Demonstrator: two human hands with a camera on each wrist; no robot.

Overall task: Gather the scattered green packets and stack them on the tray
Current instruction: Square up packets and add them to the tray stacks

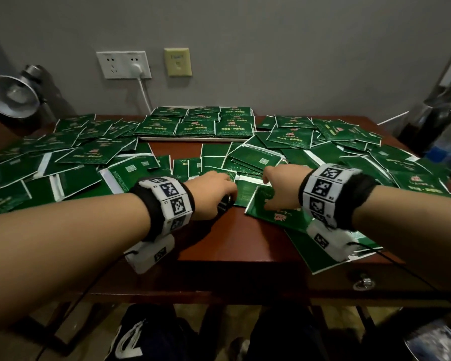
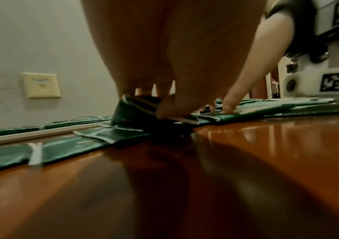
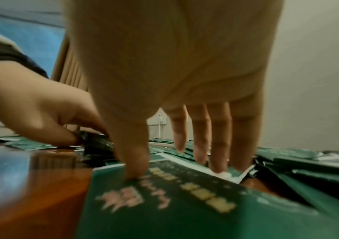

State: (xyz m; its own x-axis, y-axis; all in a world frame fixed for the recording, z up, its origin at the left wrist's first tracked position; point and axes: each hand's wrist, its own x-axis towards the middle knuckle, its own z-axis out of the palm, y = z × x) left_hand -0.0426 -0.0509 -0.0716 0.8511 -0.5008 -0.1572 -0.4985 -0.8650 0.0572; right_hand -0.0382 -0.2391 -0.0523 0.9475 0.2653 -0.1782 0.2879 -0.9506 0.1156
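My left hand (image 1: 214,194) pinches a small bunch of packets (image 2: 136,111) at the near middle of the table (image 1: 235,246), thumb under, fingers curled over the top. My right hand (image 1: 281,186) lies flat, fingers straight, thumb and fingertips (image 3: 217,163) pressing on a face-up packet (image 1: 276,212) just beside the left hand. Green packets (image 1: 94,152) lie scattered over both sides of the table, many overlapping. The tray (image 1: 193,138) sits at the far middle edge by the wall, covered with rows of stacked packets (image 1: 195,123). A lamp (image 1: 13,95) stands far left.
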